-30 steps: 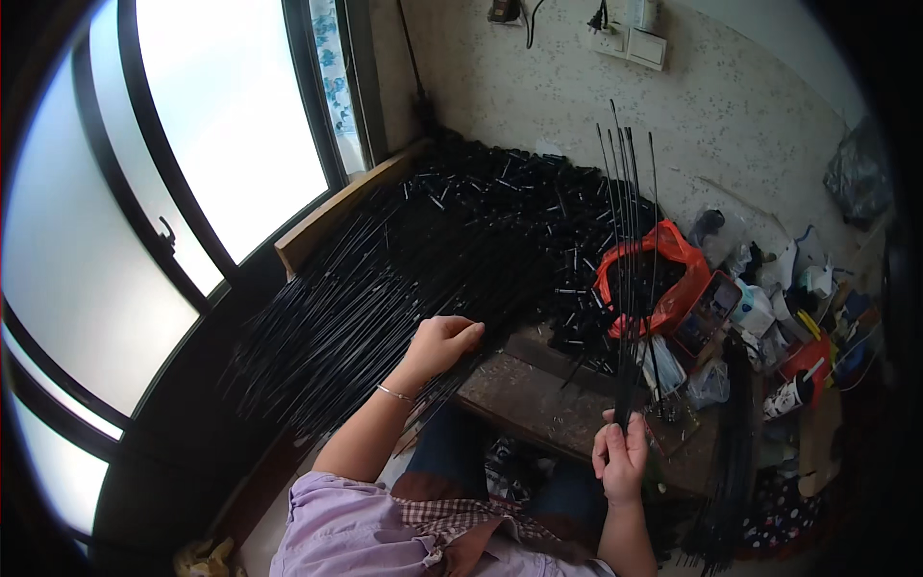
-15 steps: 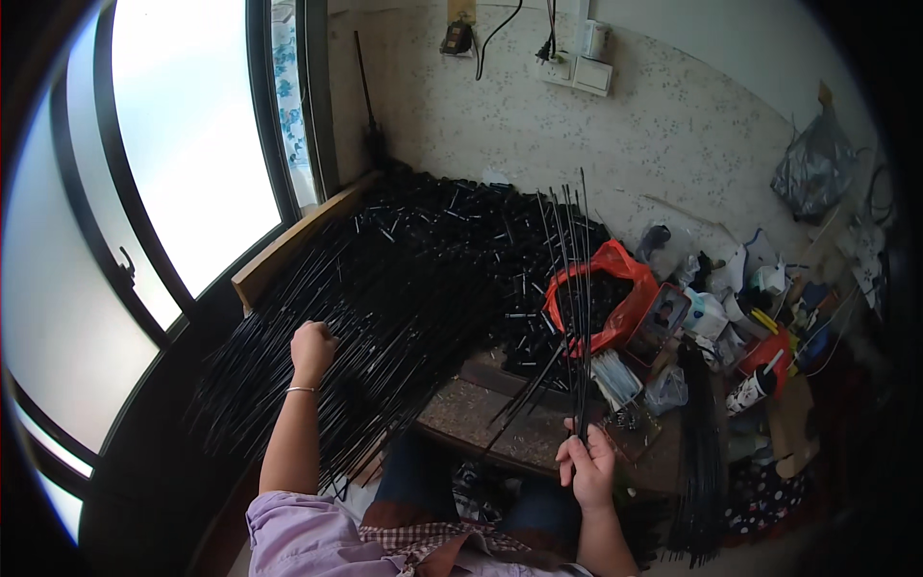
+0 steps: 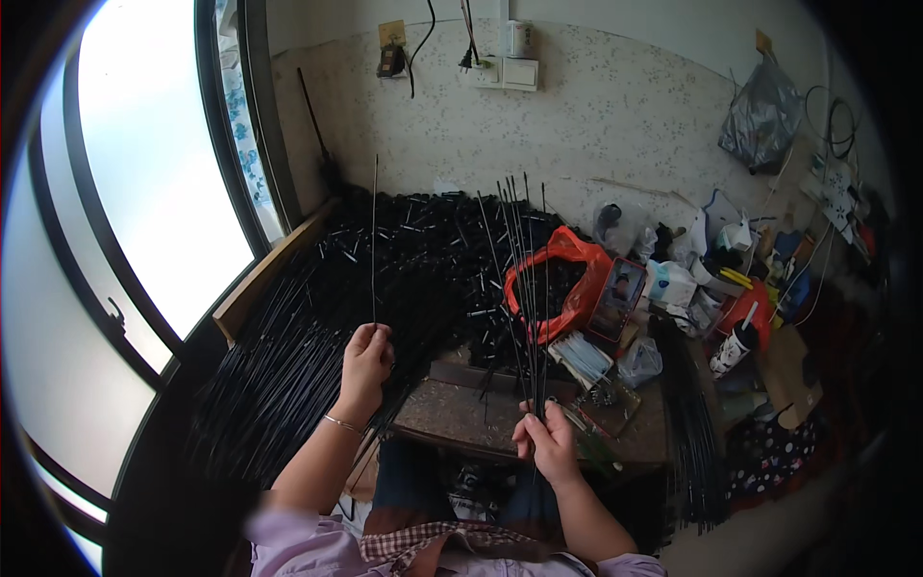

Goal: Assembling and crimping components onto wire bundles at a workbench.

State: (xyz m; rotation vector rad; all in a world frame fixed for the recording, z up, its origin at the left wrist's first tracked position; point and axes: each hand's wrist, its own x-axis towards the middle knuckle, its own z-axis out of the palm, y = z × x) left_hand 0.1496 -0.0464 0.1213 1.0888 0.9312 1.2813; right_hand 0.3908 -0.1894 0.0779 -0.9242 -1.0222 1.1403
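Rod (image 3: 374, 240), single, thin and black, is grasped near its lower end by the left hand (image 3: 366, 365), with the fingers folded around it, and is held almost upright over the left part of the desk (image 3: 461, 415). Loose bunch of rods (image 3: 525, 279), also black, is gripped at its lower part by the right hand (image 3: 550, 442), above the near edge of the desk; the upper ends are spread apart like a fan. Many black rods are laid in a wide heap (image 3: 264, 399) along the left edge, beside a wooden board (image 3: 264, 274). Toward the far edge, near the wall (image 3: 615, 115), a pile of short black pieces (image 3: 413, 231) is gathered. Behind the bunch, a red plastic bag (image 3: 585, 288) is seen, and just beside it a red-edged phone (image 3: 616, 300) is placed. White sticks (image 3: 584, 359) and a small clear bag (image 3: 641, 363) are kept nearer to the right edge, where more black rods (image 3: 694, 447) are hung downward. How many rods are contained in the bunch cannot be told exactly.
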